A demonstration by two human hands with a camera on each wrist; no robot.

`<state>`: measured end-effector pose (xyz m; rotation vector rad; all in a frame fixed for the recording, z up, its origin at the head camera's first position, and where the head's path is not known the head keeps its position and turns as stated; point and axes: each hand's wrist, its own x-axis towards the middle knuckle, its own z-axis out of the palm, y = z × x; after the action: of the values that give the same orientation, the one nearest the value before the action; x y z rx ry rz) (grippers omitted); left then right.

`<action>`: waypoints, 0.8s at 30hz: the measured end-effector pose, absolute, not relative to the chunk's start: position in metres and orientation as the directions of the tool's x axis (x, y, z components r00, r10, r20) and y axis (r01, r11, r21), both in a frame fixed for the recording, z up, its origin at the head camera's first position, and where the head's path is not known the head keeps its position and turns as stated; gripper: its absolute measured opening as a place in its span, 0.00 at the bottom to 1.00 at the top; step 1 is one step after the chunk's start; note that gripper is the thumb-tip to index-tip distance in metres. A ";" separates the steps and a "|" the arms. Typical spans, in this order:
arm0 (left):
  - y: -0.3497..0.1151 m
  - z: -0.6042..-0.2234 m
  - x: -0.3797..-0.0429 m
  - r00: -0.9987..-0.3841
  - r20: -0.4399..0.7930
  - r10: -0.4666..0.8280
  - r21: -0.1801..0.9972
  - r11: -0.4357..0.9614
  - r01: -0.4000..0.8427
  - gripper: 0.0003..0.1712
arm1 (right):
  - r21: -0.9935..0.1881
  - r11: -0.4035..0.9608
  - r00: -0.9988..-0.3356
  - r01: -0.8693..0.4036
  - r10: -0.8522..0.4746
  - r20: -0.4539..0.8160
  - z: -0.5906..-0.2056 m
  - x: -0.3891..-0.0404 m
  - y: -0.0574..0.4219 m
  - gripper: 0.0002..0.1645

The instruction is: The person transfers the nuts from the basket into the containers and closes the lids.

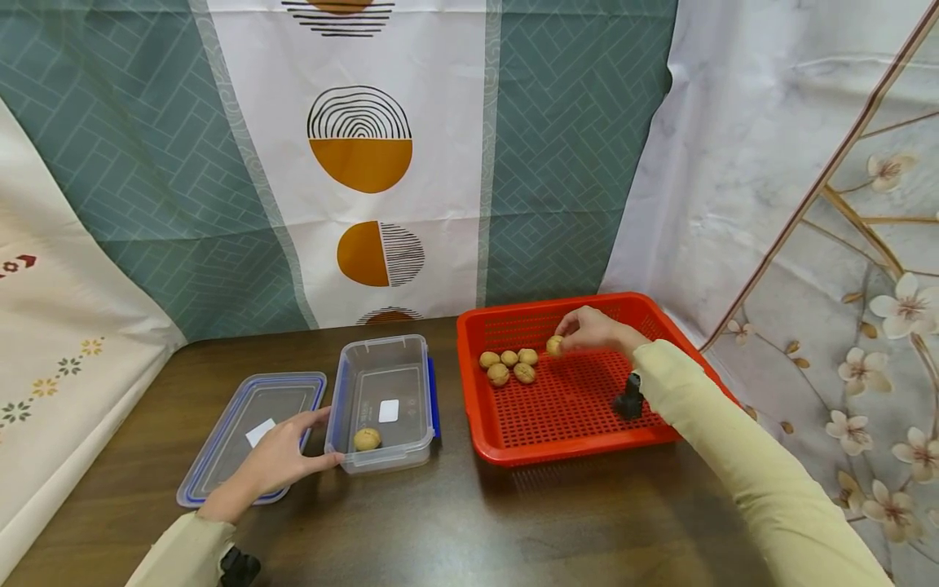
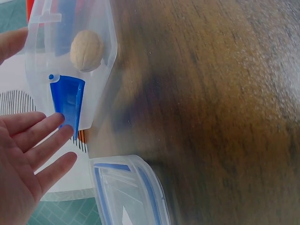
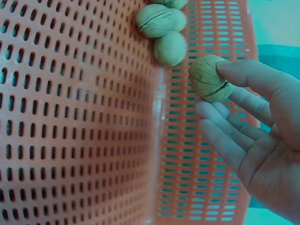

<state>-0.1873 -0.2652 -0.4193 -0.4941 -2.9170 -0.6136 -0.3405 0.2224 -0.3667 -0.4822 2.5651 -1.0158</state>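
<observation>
In the head view my right hand [image 1: 592,329] is over the red basket [image 1: 513,453], pinching a walnut [image 1: 555,346] between thumb and fingers. The right wrist view shows the held walnut [image 3: 209,78] with a dark crack along its seam. Several more walnuts [image 1: 524,372] lie at the left of the basket floor. My left hand [image 1: 282,456] steadies the clear plastic container [image 1: 389,456] at its left side, thumb by the near corner, fingers nearly straight beside a blue latch [image 2: 69,101]. One walnut [image 1: 367,439] sits inside the container, close to its near wall.
A clear lid [image 1: 220,436] with a blue seal lies left of the container, partly behind my left hand. Another blue latch [image 1: 434,399] hangs on the container's right side. Patterned cloth [image 1: 389,244] stands behind the brown wooden table [image 1: 440,530].
</observation>
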 end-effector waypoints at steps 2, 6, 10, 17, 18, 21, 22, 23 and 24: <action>-0.265 -0.419 -0.187 -0.939 0.184 0.289 0.371 0.864 0.339 0.46 | -0.710 0.675 -0.882 -0.202 -0.440 -0.167 -0.360 -0.339 0.223 0.16; -0.265 -0.419 -0.187 -0.937 0.192 0.291 0.373 0.862 0.344 0.46 | -0.693 0.668 -0.873 -0.271 -0.474 -0.115 -0.349 -0.338 0.222 0.15; -0.264 -0.419 -0.186 -0.936 0.199 0.291 0.373 0.860 0.348 0.46 | -0.690 0.664 -0.866 -0.289 -0.488 -0.107 -0.337 -0.335 0.219 0.15; -0.263 -0.419 -0.185 -0.935 0.200 0.292 0.370 0.861 0.348 0.46 | -0.650 0.688 -0.869 -0.324 -0.487 -0.082 -0.315 -0.329 0.208 0.15; -0.263 -0.419 -0.185 -0.936 0.200 0.291 0.370 0.862 0.347 0.46 | -0.645 0.689 -0.868 -0.331 -0.490 -0.077 -0.313 -0.328 0.206 0.15; -0.263 -0.419 -0.185 -0.935 0.205 0.290 0.368 0.862 0.348 0.46 | -0.642 0.680 -0.860 -0.355 -0.507 -0.062 -0.306 -0.325 0.199 0.15; -0.263 -0.419 -0.184 -0.934 0.207 0.290 0.368 0.862 0.349 0.46 | -0.643 0.674 -0.856 -0.364 -0.515 -0.055 -0.305 -0.324 0.196 0.15; -0.263 -0.419 -0.184 -0.934 0.209 0.290 0.367 0.862 0.350 0.46 | -0.646 0.667 -0.851 -0.371 -0.522 -0.050 -0.303 -0.322 0.193 0.15; -0.263 -0.419 -0.184 -0.934 0.211 0.290 0.366 0.862 0.350 0.46 | -0.653 0.658 -0.846 -0.376 -0.531 -0.046 -0.302 -0.321 0.190 0.15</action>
<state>-0.1843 -0.2627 -0.4186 -0.4989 -2.8867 -0.6102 -0.3211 0.1902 -0.3019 -0.7350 2.6424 -0.9625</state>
